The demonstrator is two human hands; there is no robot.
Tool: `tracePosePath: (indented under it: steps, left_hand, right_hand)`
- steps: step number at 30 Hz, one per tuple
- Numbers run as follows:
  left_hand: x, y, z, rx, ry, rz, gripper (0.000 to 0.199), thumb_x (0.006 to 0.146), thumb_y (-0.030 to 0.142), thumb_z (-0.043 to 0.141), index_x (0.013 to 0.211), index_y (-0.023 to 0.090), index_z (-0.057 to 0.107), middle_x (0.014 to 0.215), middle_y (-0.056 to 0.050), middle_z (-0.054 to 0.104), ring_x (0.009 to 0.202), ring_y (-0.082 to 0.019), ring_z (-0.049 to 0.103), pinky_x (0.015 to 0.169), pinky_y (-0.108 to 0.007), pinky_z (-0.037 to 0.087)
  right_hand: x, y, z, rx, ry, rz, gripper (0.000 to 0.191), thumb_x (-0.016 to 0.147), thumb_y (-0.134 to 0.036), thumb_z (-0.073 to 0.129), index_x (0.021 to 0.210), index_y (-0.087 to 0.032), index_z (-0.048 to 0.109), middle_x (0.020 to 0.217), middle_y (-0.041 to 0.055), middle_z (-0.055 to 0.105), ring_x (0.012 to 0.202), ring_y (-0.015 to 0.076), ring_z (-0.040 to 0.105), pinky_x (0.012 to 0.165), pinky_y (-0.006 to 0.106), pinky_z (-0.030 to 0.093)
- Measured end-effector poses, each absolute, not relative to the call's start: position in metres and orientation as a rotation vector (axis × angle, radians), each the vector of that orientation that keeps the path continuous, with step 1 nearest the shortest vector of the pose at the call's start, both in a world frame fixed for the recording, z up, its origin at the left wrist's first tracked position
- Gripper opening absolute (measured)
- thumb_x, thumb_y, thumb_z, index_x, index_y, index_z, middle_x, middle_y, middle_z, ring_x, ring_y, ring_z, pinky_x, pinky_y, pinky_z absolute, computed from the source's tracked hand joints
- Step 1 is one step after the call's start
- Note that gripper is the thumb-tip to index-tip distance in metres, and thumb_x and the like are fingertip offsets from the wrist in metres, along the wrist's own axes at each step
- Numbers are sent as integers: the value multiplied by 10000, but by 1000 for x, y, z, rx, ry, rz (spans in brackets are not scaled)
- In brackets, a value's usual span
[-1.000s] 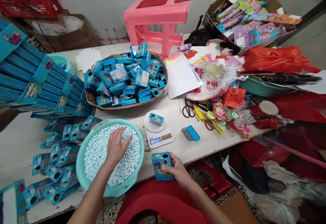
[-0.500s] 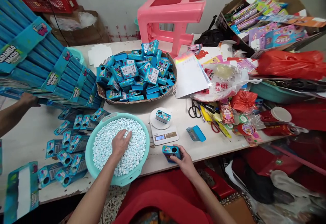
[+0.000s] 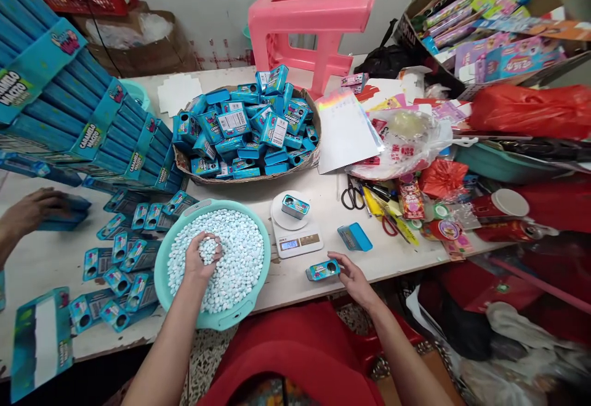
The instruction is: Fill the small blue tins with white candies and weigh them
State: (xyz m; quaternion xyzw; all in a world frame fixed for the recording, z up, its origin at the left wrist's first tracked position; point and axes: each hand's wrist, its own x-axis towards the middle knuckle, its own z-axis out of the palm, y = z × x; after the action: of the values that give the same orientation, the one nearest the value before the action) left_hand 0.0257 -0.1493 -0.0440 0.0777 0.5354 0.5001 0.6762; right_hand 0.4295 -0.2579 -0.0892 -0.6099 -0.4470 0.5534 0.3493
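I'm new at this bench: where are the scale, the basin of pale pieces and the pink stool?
Scale point(image 3: 290, 245), head view: its lit display.
Basin of pale pieces point(image 3: 220, 321), head view: its near rim.
Pink stool point(image 3: 316, 13), head view: its uppermost side.

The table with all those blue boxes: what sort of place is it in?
Probably a small candy-packing workshop: a basin of loose pale candies, a digital scale, and a cardboard tray heaped with blue boxes.

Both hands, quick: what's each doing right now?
Left hand: cupped, holding small pale candies.
Right hand: holding a blue box by its end.
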Motion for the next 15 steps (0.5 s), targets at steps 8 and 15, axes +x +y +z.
tracePosePath:
  steps: [8,15]
  left_hand:
    - [31,-146,-49,96,1226,1124,200,725,298,583,643,154,471,629,-17,538,457,-107,494,354,-188,318]
    - [35,-143,-35,35,1202,1151,133,773,274,523,738,146,531,632,-22,545,463,-112,509,357,-185,353]
  right_hand:
    - [368,-276,-80,-1969,-989,826,607,759,-426,582,1300,-206,418,1331,143,413,1209,306,425,957,473,413]
    - [339,-268,-79,-2018,-1315,706,664,720,-273,571,1323,-156,321,1280,183,391,1153,304,463,931,464,440]
